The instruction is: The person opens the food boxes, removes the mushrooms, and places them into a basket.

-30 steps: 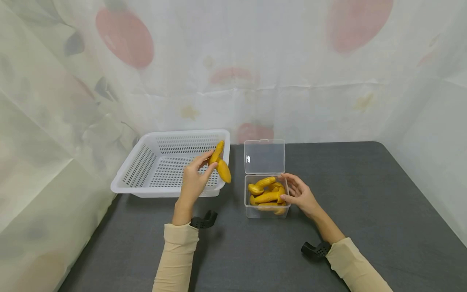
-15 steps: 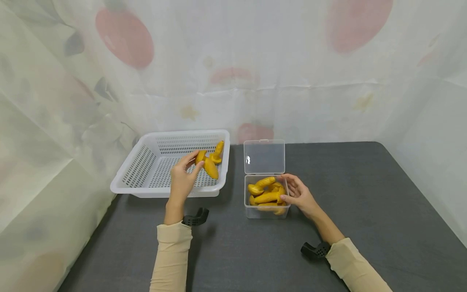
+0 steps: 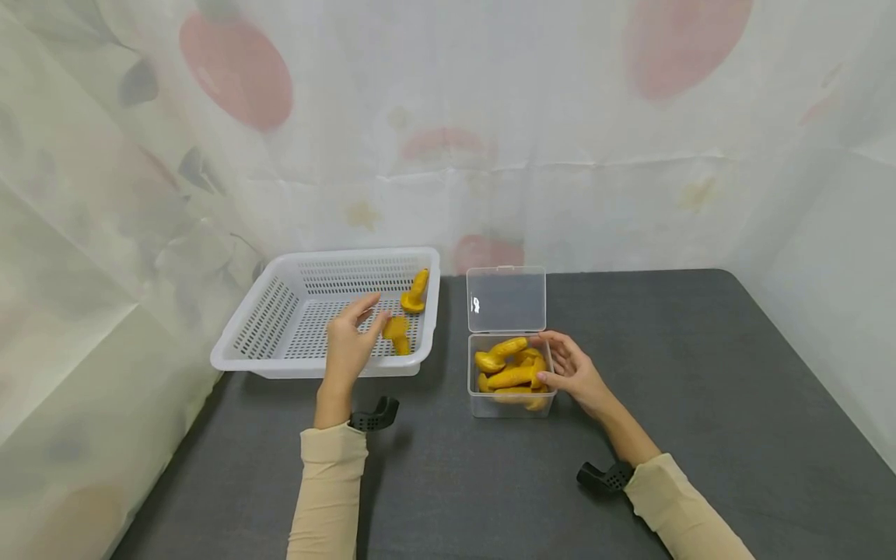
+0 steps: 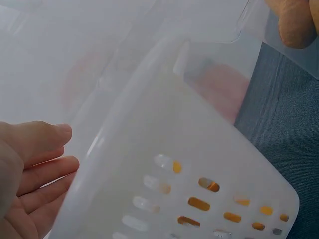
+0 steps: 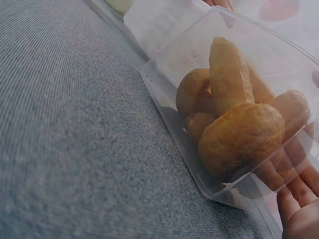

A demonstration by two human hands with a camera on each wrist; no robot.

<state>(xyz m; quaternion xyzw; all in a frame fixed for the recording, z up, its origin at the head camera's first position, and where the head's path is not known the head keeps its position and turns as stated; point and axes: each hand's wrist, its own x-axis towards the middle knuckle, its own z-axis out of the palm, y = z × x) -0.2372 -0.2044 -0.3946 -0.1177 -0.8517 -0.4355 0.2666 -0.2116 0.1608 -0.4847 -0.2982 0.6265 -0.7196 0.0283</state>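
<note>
My left hand [image 3: 352, 336] hovers over the white basket [image 3: 227, 350], thumb and fingers apart, holding nothing. Just right of its fingertips a yellow mushroom [image 3: 397, 334] is in the basket, stem toward the front; I cannot tell whether it has settled. Another yellow mushroom [image 3: 415, 292] leans in the back right corner. My right hand [image 3: 575, 373] holds the right side of a clear plastic box [image 3: 511, 408], thumb near the front and fingers near the back. Several yellow mushrooms [image 3: 514, 377] fill this box; their round caps [image 5: 241, 142] show through its wall in the right wrist view.
The clear lid [image 3: 507, 302] stands open at the back of the box. Dark grey cloth [image 3: 665, 373] covers the table, with a printed curtain [image 3: 595, 155] behind. The basket's slotted wall [image 4: 174, 134] fills much of the left wrist view.
My left hand moved left over the basket with a mushroom, then let it go. The other basket mushroom, first partly hidden, came into full view. My right hand and the box stayed put.
</note>
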